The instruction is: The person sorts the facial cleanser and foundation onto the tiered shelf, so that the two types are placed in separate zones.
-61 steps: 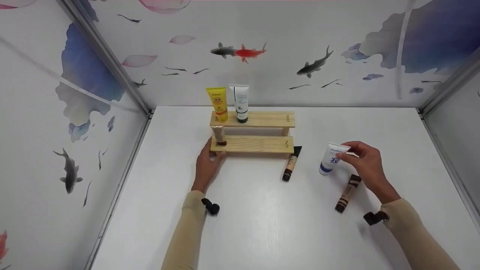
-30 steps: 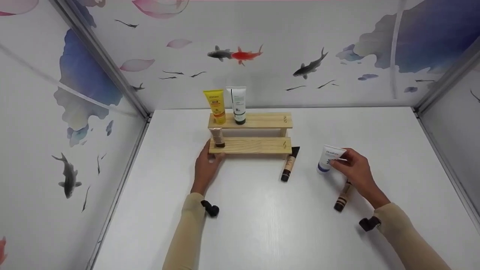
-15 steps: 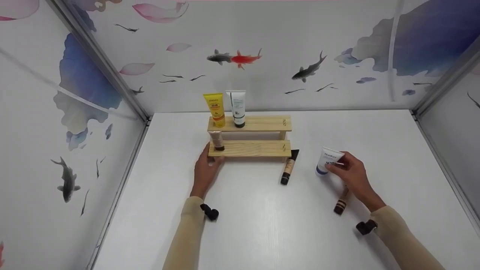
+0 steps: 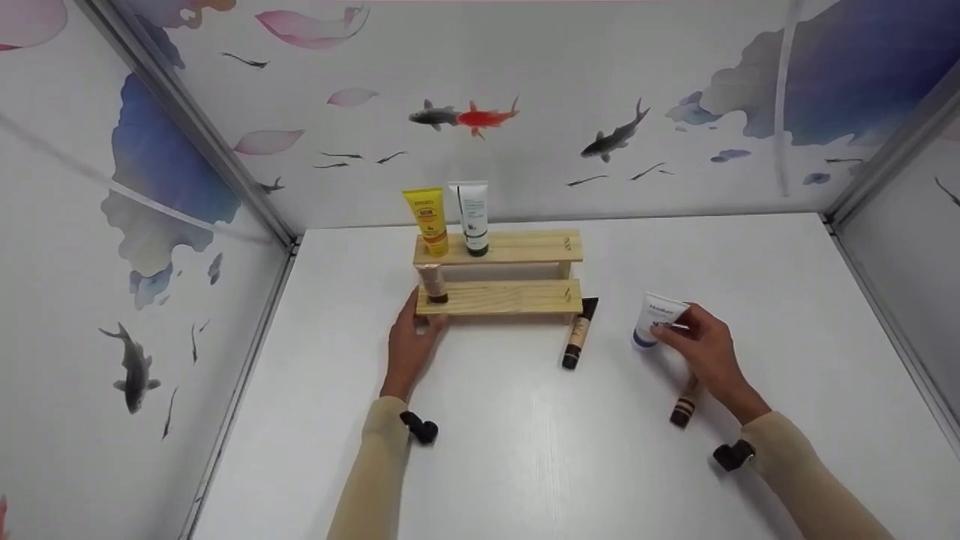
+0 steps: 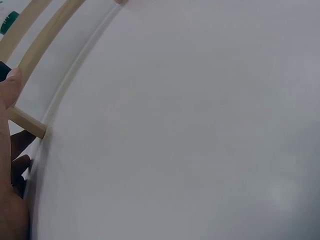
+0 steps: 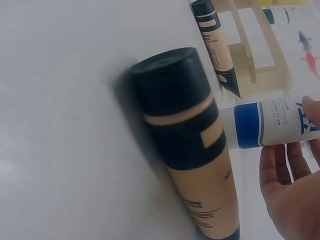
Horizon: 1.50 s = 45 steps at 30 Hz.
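My left hand (image 4: pixel 410 341) grips the left end of a two-tier wooden rack (image 4: pixel 506 298). In the left wrist view its thumb (image 5: pixel 12 85) lies on the shelf edge, with fingers round by the rack's leg. On the lower tier stands a small beige tube with a dark cap (image 4: pixel 433 283). A yellow tube (image 4: pixel 427 220) and a white tube with a dark cap (image 4: pixel 473 217) stand on the upper tier. My right hand (image 4: pixel 709 351) pinches a white tube with a blue band (image 4: pixel 654 319), cap down, right of the rack; whether it touches the table is unclear.
A beige-and-black tube (image 4: pixel 577 334) lies by the rack's front right corner. Another brown-and-black tube (image 4: pixel 684 401) lies partly hidden under my right hand and looms large in the right wrist view. White printed walls (image 4: pixel 525 45) stand behind and beside the white table (image 4: pixel 495 450).
Over two seconds my right hand has shifted slightly left and nearer with the white-and-blue tube, covering more of the brown tube. In the last half second it barely moves. My left hand stays on the rack.
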Each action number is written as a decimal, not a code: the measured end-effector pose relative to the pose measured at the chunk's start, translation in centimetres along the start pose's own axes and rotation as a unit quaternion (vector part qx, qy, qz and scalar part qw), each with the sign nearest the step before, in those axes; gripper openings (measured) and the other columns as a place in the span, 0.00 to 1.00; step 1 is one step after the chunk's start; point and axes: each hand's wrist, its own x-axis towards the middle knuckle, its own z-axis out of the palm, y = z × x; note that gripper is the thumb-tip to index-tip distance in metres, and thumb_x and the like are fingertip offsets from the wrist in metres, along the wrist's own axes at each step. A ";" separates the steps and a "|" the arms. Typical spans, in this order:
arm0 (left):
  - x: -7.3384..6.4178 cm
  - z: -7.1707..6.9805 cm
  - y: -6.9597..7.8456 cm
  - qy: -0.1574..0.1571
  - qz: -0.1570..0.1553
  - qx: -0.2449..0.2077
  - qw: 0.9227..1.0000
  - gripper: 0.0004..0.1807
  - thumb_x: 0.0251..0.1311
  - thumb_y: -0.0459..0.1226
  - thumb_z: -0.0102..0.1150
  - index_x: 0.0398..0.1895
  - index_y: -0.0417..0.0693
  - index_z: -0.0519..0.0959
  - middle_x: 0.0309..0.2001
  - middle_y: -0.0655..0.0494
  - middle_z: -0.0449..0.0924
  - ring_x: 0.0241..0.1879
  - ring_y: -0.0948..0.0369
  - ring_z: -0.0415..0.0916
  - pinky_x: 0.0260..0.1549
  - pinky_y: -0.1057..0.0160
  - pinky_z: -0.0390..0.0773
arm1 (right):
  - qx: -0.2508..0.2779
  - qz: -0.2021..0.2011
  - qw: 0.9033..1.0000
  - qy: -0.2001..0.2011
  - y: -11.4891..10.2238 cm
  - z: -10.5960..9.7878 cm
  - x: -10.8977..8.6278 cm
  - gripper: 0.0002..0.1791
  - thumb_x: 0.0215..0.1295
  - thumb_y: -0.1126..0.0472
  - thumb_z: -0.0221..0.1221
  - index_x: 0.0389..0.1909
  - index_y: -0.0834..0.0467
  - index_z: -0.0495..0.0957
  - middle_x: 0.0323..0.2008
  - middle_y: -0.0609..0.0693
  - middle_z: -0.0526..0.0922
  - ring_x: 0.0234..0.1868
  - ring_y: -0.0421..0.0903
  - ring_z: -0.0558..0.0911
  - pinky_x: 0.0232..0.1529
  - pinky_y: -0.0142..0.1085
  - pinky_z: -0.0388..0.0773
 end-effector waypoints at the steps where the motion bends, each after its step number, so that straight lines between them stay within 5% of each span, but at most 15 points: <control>1: 0.0 0.0 0.0 0.000 0.001 0.000 1.000 0.51 0.74 0.63 0.66 0.90 0.52 0.57 0.82 0.49 0.69 0.67 0.52 0.76 0.74 0.45 0.71 | 0.004 0.001 1.000 0.002 -0.1 0.0 0.0 0.26 0.75 0.59 0.73 0.67 0.65 0.80 0.57 0.44 0.86 0.57 0.36 0.86 0.56 0.25 0.83; 15: 0.0 -0.2 0.2 -0.005 -0.003 0.007 1.000 0.52 0.75 0.62 0.64 0.90 0.48 0.55 0.86 0.46 0.61 0.84 0.48 0.60 0.83 0.46 0.59 | -0.007 0.022 1.000 0.008 -0.5 -0.2 0.6 0.27 0.74 0.57 0.74 0.67 0.65 0.82 0.58 0.44 0.88 0.56 0.36 0.87 0.57 0.22 0.81; 29: 0.1 -0.1 -0.2 -0.001 0.010 -0.005 1.000 0.52 0.74 0.62 0.66 0.90 0.49 0.57 0.82 0.47 0.68 0.68 0.50 0.75 0.74 0.44 0.70 | -0.030 0.021 0.999 0.005 -1.9 -0.8 1.9 0.27 0.74 0.55 0.74 0.67 0.64 0.82 0.59 0.47 0.88 0.57 0.36 0.86 0.57 0.21 0.80; 45: 0.0 -0.2 -0.1 -0.002 0.002 0.000 1.000 0.50 0.76 0.60 0.66 0.91 0.52 0.56 0.80 0.49 0.71 0.65 0.52 0.76 0.72 0.45 0.72 | -0.035 0.026 0.999 0.014 -2.3 -1.6 3.7 0.29 0.75 0.52 0.73 0.70 0.62 0.82 0.59 0.45 0.87 0.59 0.40 0.84 0.57 0.22 0.79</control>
